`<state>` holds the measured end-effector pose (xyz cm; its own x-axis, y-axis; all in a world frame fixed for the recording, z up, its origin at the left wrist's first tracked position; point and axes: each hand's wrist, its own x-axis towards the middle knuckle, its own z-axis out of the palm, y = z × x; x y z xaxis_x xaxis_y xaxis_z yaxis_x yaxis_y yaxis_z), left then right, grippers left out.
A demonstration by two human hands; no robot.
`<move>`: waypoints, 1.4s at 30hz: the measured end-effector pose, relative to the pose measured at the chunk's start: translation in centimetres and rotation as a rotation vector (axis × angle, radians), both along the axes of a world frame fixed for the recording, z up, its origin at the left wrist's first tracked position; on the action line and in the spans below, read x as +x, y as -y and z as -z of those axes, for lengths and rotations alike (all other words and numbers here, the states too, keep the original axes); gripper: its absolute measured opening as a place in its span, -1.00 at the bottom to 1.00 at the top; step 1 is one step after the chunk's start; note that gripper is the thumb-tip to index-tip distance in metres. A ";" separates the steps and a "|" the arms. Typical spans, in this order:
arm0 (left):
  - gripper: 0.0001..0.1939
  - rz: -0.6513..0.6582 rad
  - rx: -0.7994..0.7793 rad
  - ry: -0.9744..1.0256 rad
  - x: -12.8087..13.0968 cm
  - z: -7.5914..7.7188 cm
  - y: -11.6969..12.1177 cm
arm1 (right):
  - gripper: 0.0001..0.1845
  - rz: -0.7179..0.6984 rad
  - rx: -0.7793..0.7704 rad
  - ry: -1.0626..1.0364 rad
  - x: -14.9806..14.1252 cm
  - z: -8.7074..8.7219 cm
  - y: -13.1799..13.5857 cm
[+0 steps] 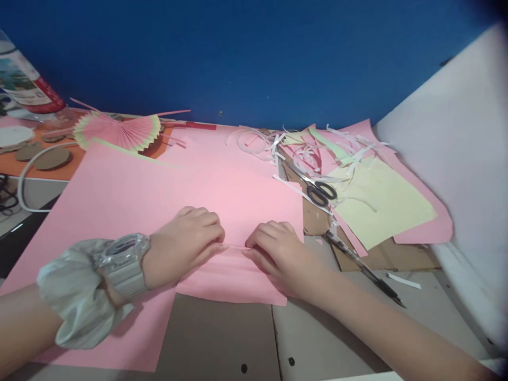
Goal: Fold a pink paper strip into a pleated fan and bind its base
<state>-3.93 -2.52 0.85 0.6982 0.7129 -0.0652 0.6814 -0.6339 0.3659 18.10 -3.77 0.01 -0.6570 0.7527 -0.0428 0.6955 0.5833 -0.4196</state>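
My left hand [188, 238] and right hand [286, 256] are side by side with a small gap between them, each closed in a pinch on the pink paper [234, 278] along a crease that runs across the gap. My fingers curl over the crease, so their tips are mostly hidden from me, and I cannot see how much paper is tucked under them. The paper lies on the table [218, 338] right in front of me, its near edge below my hands; on the left it overlaps a larger pink sheet [123, 185], and the border between the two is hard to follow. A watch [125, 259] and a scrunchie [79, 291] cover my left wrist, and both forearms run out of view. Behind the larger sheet sits a pleated fan [119, 132], its lower part hidden. The bottle [26, 79] is cut off at the left edge. On the right, the scissors [305, 179] have their blade tips lost among white strips [359, 159], which also partly cover a yellow sheet [384, 203]. A pen [365, 269] lies nearer me, slightly blurred.
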 end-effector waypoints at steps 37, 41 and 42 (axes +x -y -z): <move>-0.87 -0.032 0.082 0.153 -3.8 1.1 -1.3 | -0.78 0.052 0.036 -0.116 1.5 1.0 -2.5; -0.84 -0.084 0.040 0.151 -2.6 1.2 -0.9 | -0.79 0.037 0.056 -0.100 0.9 0.9 -2.3; -0.84 -0.088 0.013 0.148 -2.2 1.2 -0.8 | -0.78 0.035 0.067 -0.090 0.7 1.0 -2.1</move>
<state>-6.12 -1.73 -0.35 0.6340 0.7721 0.0437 0.6739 -0.5793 0.4586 18.80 -1.63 -0.94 -0.6295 0.7741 0.0666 0.6771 0.5886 -0.4417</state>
